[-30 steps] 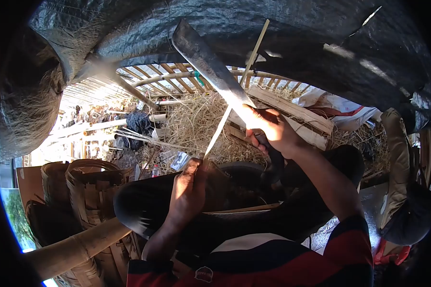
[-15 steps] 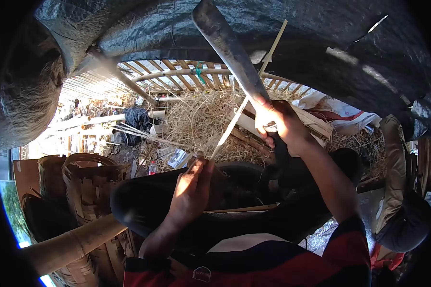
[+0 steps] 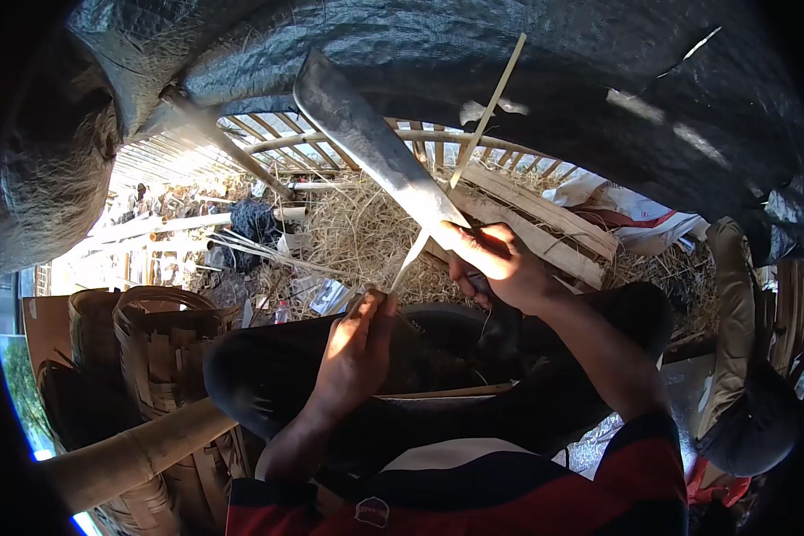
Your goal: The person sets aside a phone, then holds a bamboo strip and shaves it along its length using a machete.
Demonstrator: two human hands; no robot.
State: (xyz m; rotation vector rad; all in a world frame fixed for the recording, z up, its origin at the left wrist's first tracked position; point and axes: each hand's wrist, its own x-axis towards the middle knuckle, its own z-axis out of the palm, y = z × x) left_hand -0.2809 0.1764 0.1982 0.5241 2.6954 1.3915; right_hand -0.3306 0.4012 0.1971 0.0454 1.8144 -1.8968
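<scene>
A broad-bladed machete point(image 3: 371, 138) is gripped by its handle in my right hand point(image 3: 500, 268), its blade slanting up to the left. My left hand point(image 3: 355, 348) pinches the lower end of a thin bamboo strip point(image 3: 491, 103), which rises up and to the right. The blade crosses in front of the strip's middle and hides part of it. Whether the edge touches the strip I cannot tell. Both hands are above my crossed legs point(image 3: 277, 375) in dark trousers.
Wood shavings point(image 3: 348, 219) cover the ground ahead, beside split wooden boards point(image 3: 545, 232). Woven baskets point(image 3: 165, 348) and a thick bamboo pole point(image 3: 143, 451) stand at my left. A black tarp point(image 3: 563, 62) hangs across the front, above a slatted bamboo fence point(image 3: 304, 143). A white sack point(image 3: 639, 219) lies at right.
My right hand has come down and slightly left, bringing the machete lower along the strip and tilting its blade further left. The left hand has barely moved.
</scene>
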